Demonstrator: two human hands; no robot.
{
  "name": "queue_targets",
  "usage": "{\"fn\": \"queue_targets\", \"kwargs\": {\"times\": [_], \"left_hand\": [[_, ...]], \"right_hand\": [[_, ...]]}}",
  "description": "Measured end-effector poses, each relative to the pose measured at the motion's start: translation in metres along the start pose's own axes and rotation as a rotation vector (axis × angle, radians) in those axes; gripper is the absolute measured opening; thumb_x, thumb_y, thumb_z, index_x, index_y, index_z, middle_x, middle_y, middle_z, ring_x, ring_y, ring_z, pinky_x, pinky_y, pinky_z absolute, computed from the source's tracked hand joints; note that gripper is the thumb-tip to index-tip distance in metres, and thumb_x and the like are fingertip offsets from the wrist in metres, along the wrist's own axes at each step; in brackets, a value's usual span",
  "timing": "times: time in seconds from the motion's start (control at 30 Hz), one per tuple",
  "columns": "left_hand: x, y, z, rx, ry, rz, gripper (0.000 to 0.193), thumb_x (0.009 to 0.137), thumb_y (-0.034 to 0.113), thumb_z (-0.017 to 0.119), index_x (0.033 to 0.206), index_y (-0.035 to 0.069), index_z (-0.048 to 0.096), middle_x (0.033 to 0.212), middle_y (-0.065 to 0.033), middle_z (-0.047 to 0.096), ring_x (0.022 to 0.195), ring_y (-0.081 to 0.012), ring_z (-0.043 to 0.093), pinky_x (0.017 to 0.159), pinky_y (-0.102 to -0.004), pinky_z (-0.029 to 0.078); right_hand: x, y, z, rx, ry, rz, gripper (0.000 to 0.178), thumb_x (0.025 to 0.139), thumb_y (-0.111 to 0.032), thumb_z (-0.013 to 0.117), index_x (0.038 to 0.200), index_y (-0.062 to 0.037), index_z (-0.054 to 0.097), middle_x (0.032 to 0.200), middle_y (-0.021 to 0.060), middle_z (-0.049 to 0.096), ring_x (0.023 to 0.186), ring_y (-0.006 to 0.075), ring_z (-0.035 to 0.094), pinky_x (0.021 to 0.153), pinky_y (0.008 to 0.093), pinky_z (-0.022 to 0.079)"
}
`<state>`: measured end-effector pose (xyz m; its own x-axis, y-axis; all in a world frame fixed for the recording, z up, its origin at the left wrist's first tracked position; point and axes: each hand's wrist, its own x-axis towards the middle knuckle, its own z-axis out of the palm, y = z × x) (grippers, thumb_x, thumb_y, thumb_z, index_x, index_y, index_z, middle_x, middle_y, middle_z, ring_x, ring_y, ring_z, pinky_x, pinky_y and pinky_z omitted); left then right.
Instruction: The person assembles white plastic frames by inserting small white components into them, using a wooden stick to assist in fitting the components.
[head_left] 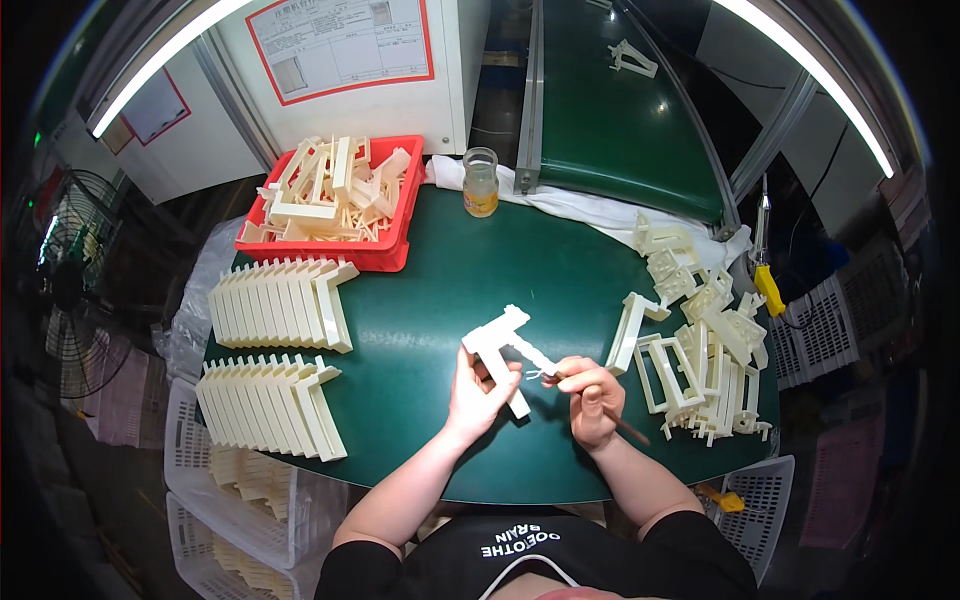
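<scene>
Over the middle of the green table, my left hand (482,395) is closed round a cream moulded plastic bracket (490,345). The bracket is angled, with one leg slanting down past my fingers and another running toward my right hand. Closed in a pinch, my right hand (594,402) holds a thin brown stick-like tool (632,430), whose tail sticks out below the palm. Its working end is hidden by the fingers. Thin cream slivers (537,376) show beside my right fingertips, at the end of the bracket's second leg.
Two rows of cream brackets (275,310) (265,408) line the left side. Behind them a red bin (400,235) holds loose parts and scraps. A glass jar (481,185) stands at the back, near a green conveyor (625,130). More cream frames (690,375) lie heaped at right.
</scene>
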<state>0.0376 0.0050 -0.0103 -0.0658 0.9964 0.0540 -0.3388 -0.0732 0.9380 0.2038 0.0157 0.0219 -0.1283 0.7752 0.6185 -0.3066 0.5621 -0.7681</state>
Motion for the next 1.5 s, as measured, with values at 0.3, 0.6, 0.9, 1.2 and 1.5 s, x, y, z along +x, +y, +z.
{"fn": "queue_targets", "kwargs": {"times": [0.3, 0.6, 0.9, 1.2, 1.5], "left_hand": [[-0.012, 0.006, 0.004, 0.166, 0.002, 0.018, 0.058, 0.073, -0.007, 0.068, 0.116, 0.004, 0.029, 0.099, -0.0104, 0.055, 0.090, -0.0202, 0.064, 0.080, -0.0336, 0.055], [-0.013, 0.005, -0.003, 0.262, 0.016, 0.005, 0.058, 0.072, -0.003, 0.067, 0.118, 0.004, 0.031, 0.099, -0.0091, 0.055, 0.090, -0.0163, 0.060, 0.079, -0.0309, 0.052], [-0.006, 0.010, -0.008, -0.555, -0.282, -0.392, 0.043, 0.093, 0.021, 0.054, 0.126, 0.005, 0.032, 0.091, -0.0146, 0.058, 0.079, -0.0333, 0.068, 0.069, -0.0409, 0.059], [-0.003, 0.044, -0.010, 0.959, -0.026, 0.616, 0.038, 0.068, 0.011, 0.071, 0.105, 0.020, 0.066, 0.107, -0.0011, 0.059, 0.110, -0.0224, 0.053, 0.107, -0.0516, 0.025], [-0.004, 0.047, -0.016, 0.888, 0.209, 0.779, 0.059, 0.068, 0.012, 0.075, 0.123, 0.015, 0.055, 0.106, -0.0052, 0.056, 0.108, -0.0247, 0.052, 0.103, -0.0434, 0.031]], "right_hand": [[0.000, -0.012, 0.023, -0.291, -0.225, -0.112, 0.018, 0.095, -0.017, 0.053, 0.087, -0.0042, 0.064, 0.091, 0.0113, 0.066, 0.080, 0.0247, 0.059, 0.076, 0.0358, 0.047], [0.000, -0.005, 0.026, -0.242, -0.199, -0.077, 0.018, 0.093, -0.017, 0.055, 0.086, -0.0043, 0.064, 0.091, 0.0104, 0.066, 0.077, 0.0246, 0.060, 0.075, 0.0355, 0.047], [0.018, 0.001, -0.003, -0.829, -0.224, -0.439, 0.013, 0.087, -0.014, 0.060, 0.083, -0.0024, 0.062, 0.086, 0.0117, 0.062, 0.072, 0.0272, 0.057, 0.071, 0.0393, 0.047], [0.008, 0.024, -0.030, -0.475, 0.186, -0.132, 0.034, 0.095, -0.027, 0.044, 0.080, -0.0026, 0.062, 0.087, 0.0143, 0.059, 0.081, 0.0242, 0.056, 0.073, 0.0330, 0.045], [0.011, 0.013, -0.045, -0.641, 0.138, 0.123, 0.033, 0.102, -0.024, 0.043, 0.084, -0.0006, 0.057, 0.082, 0.0056, 0.059, 0.075, 0.0124, 0.054, 0.070, 0.0253, 0.042]]}}
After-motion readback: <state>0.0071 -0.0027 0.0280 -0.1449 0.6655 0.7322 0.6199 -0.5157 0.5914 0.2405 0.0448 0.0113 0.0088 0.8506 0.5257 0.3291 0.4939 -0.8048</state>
